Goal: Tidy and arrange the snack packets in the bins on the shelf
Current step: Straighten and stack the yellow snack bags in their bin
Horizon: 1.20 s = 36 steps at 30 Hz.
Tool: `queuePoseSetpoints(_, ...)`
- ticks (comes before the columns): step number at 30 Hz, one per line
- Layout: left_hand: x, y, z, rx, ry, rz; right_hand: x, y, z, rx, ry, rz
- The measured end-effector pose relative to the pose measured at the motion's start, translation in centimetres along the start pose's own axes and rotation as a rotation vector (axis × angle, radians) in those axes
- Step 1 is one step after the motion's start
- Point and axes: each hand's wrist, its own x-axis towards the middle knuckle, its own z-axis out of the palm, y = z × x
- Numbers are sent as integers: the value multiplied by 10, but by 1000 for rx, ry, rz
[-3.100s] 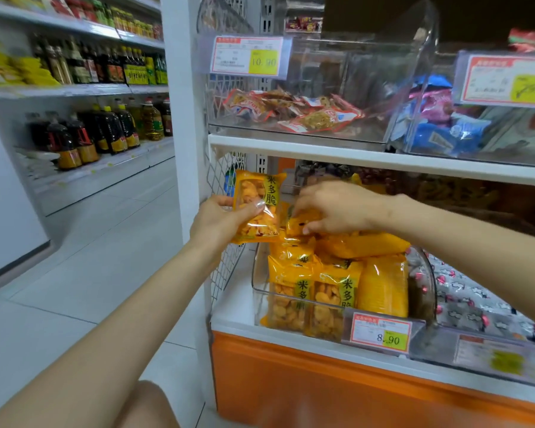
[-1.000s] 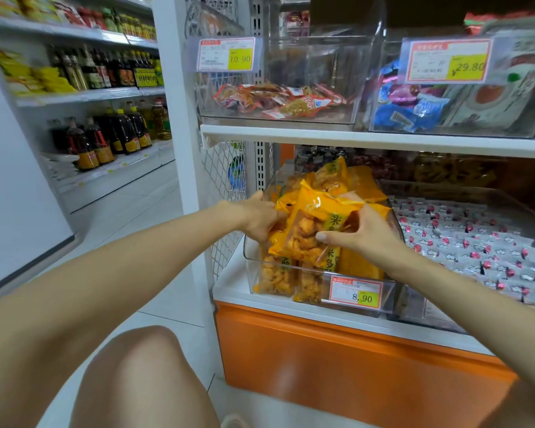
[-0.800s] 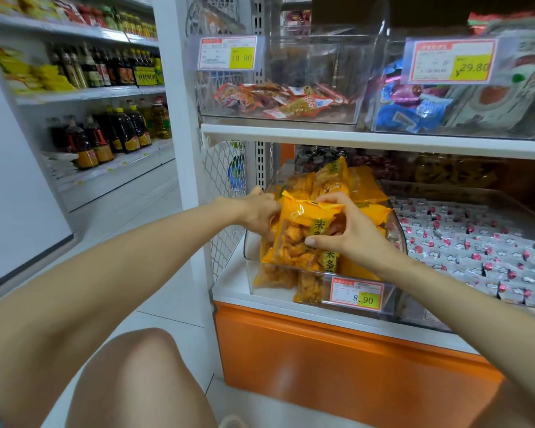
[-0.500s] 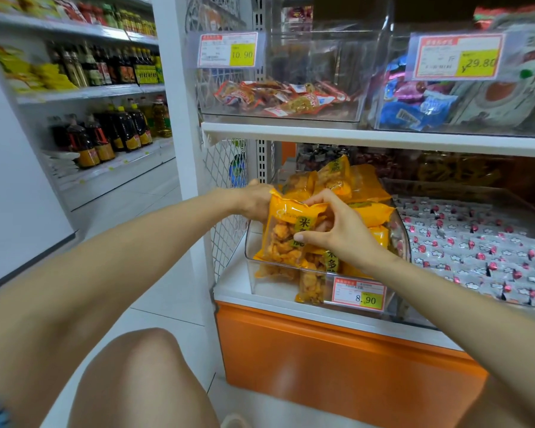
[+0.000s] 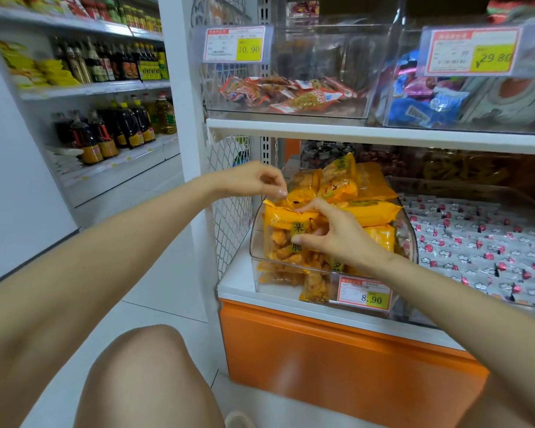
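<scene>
A clear bin (image 5: 255, 242) on the lower shelf holds several yellow snack packets (image 5: 369, 211). One yellow packet (image 5: 278, 233) stands upright at the bin's front left, against the clear wall. My right hand (image 5: 334, 234) holds it, thumb on its front face and fingers curled over its top. Above its top left corner, my left hand (image 5: 255, 180) pinches the sealed top edge with curled fingertips. More yellow packets (image 5: 337, 180) are piled behind, some lying flat.
A bin of grey and pink wrapped sweets (image 5: 476, 242) sits to the right. Upper bins hold red packets (image 5: 291, 94) and blue packets (image 5: 420, 109). A wire mesh panel (image 5: 229, 196) borders the shelf's left side. Bottles (image 5: 105, 134) line the far aisle. My knee (image 5: 149, 366) is below.
The held packet moved left and down to stand upright at the bin's front left. My left hand rose from the bin's side to the packet's top edge.
</scene>
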Motion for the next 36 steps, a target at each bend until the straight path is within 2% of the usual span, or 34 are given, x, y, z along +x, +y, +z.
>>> queuePoseSetpoints(3,-20,12,-7,-73,-61,23,3,2,-4,-68,48,-51)
queuePoseSetpoints(5,-30,12,-3,-30,-99,36,5,0,-6,-150,104,-117)
queuePoseSetpoints(7,-34,7,5,42,-65,66,8,-2,-5,-150,121,-143)
queuePoseSetpoints(17,-27,1,19,320,-48,90,15,0,-3,-204,0,-74)
queuePoseSetpoints(20,-26,4,20,356,-46,81,18,-1,-9,-290,-41,-54)
queuePoseSetpoints(21,-26,4,19,343,-39,72,19,-2,-12,-326,-25,-72)
queuePoseSetpoints(25,-30,-1,17,151,9,63,31,-4,-26,-589,222,-297)
queuePoseSetpoints(27,-34,-6,20,67,62,57,45,-1,-28,-801,111,-306)
queuePoseSetpoints(29,-36,-11,23,22,120,39,62,3,-29,-929,-56,-199)
queuePoseSetpoints(31,-37,-17,27,0,163,33,79,5,-32,-931,-170,-106)
queuePoseSetpoints(36,-24,-25,29,-20,217,-22,115,10,-41,-1014,-354,-44)
